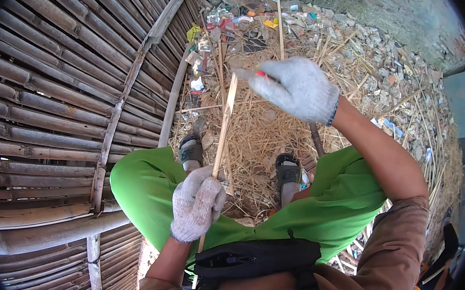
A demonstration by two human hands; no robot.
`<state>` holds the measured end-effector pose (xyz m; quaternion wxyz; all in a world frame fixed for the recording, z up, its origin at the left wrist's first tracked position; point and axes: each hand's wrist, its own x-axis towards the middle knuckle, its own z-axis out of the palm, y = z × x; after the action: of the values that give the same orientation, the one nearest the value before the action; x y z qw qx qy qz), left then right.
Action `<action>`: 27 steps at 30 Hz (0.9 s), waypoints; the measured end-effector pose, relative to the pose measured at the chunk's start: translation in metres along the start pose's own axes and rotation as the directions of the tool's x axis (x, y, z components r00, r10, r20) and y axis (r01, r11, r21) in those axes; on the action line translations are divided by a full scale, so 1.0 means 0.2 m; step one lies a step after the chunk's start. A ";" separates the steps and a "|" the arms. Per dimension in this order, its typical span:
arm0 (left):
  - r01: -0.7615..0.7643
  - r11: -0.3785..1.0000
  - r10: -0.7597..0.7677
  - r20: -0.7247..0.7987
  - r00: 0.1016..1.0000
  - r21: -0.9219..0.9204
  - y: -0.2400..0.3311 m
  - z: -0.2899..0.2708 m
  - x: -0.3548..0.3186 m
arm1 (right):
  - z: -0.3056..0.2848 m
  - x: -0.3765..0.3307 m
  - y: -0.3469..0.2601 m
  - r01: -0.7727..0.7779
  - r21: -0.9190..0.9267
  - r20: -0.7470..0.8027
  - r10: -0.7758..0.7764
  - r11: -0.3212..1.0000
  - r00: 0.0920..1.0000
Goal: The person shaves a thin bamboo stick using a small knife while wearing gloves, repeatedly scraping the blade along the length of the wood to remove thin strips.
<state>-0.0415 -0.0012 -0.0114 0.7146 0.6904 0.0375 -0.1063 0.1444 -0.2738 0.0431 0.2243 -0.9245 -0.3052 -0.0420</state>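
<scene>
My left hand point(197, 204), in a pale knitted glove, is closed around a thin split bamboo strip point(224, 130) low down, near my lap. The strip stands lengthwise in front of me, and its lower end passes below the fist toward my waist. My right hand point(300, 89), gloved in light grey, is closed on a knife whose handle shows a bit of red. The knife's short blade point(244, 74) points left and lies at the strip's far tip; whether it touches the wood I cannot tell.
A slatted bamboo wall point(64, 95) rises close on my left. Straw and shavings point(262, 131) cover the ground between my sandalled feet, with rubble and litter point(405, 100) beyond. Another bamboo strip point(280, 26) lies ahead. A black waist bag point(255, 259) rests on my lap.
</scene>
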 end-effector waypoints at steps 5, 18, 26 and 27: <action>0.021 1.000 -0.021 -0.010 1.000 0.001 0.01 0.02 0.00 | 0.08 -0.01 -0.04 0.151 -0.016 -0.013 -0.151 0.988 0.988; -0.157 0.963 0.175 -0.068 0.982 0.220 -0.05 0.01 0.02 | 0.08 0.01 -0.03 0.084 -0.023 -0.014 -0.085 0.996 0.996; -0.229 0.911 0.257 -0.037 0.966 0.343 -0.05 0.02 0.01 | -0.01 0.06 0.14 -0.148 -0.116 -0.002 0.148 0.982 0.989; -0.227 0.912 0.258 -0.047 0.965 0.343 -0.04 0.02 0.02 | 0.00 0.05 0.11 -0.097 -0.094 -0.077 0.090 0.991 0.993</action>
<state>-0.0396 -0.0051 -0.0196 0.5922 0.8050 -0.0346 0.0098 0.1651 -0.2842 0.0367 0.1913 -0.9456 -0.2507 -0.0797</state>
